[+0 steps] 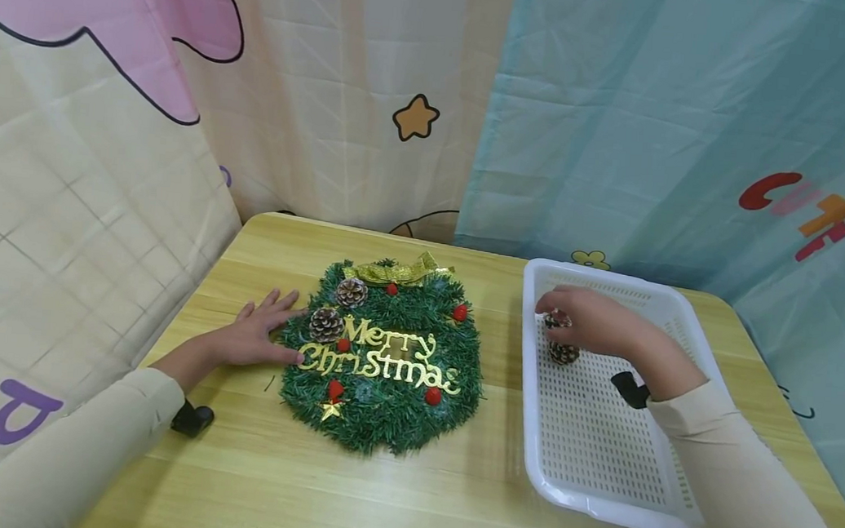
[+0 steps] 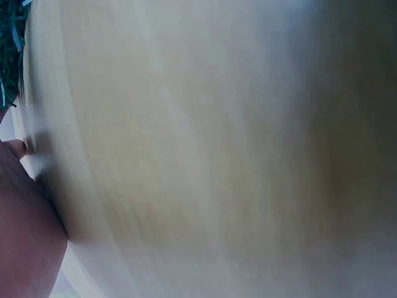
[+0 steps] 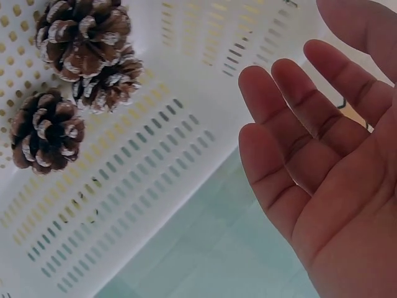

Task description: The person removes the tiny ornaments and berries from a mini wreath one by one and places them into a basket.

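A green tinsel wreath lies on the table, bearing gold "Merry Christmas" lettering, a gold bow, red berries and two pine cones at its left. My left hand rests spread beside it, with thumb and fingertips at the wreath's left edge. Above the far left part of a white plastic basket is my right hand, its fingers loosely bent and holding nothing. Three brown pine cones with white-tipped scales sit in the basket, partly hidden by that hand in the head view.
Both the wreath and basket stand on a light wood table. Behind it hang printed curtains, close to the table's far edge. The basket's raised rim faces the wreath across a strip of tabletop.
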Available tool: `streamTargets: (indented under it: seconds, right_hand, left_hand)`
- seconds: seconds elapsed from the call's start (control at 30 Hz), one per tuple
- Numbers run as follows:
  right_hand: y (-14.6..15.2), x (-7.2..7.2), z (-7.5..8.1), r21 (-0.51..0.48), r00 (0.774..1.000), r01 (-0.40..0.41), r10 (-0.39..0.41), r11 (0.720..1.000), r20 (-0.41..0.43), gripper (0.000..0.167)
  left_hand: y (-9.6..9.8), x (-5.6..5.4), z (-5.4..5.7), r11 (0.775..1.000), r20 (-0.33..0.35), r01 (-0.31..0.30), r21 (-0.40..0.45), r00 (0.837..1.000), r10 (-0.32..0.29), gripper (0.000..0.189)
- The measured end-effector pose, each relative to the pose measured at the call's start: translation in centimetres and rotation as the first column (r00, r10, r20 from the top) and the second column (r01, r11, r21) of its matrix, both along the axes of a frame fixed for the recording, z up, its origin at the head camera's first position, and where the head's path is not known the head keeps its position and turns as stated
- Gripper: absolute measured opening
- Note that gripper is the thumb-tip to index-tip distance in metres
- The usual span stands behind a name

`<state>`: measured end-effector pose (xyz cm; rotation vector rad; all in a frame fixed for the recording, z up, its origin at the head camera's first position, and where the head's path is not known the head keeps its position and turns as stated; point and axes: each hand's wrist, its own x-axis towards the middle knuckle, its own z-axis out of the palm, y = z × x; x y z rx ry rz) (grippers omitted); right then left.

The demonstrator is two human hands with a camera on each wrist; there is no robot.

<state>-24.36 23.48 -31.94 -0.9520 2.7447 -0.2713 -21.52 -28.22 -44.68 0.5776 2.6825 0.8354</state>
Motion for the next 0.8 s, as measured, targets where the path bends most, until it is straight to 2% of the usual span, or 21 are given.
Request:
streamTargets:
  seconds: [0.2, 0.43, 0.8]
  right_hand:
    - [-0.6, 0.2, 0.7, -0.025, 1.0, -0.012, 0.012, 1.0, 0.003, 0.029]
    - [-1.6, 0.5, 1.2, -0.049, 0.997, -0.071, 0.069, 0.996, -0.033, 0.028]
    - [-3.3, 0.6, 2.0, -0.057, 0.993, -0.102, 0.098, 0.993, -0.071, 0.031]
  left_hand:
    - [0.1, 0.0, 0.2, 1.0, 0.004, -0.003, 0.004, 1.0, 0.003, 0.091]
    - [0.1, 0.1, 0.2, 1.0, 0.002, -0.004, 0.0, 1.0, 0.004, 0.091]
    - [0.2, 0.1, 0.2, 1.0, 0.003, -0.004, 0.01, 1.0, 0.004, 0.091]
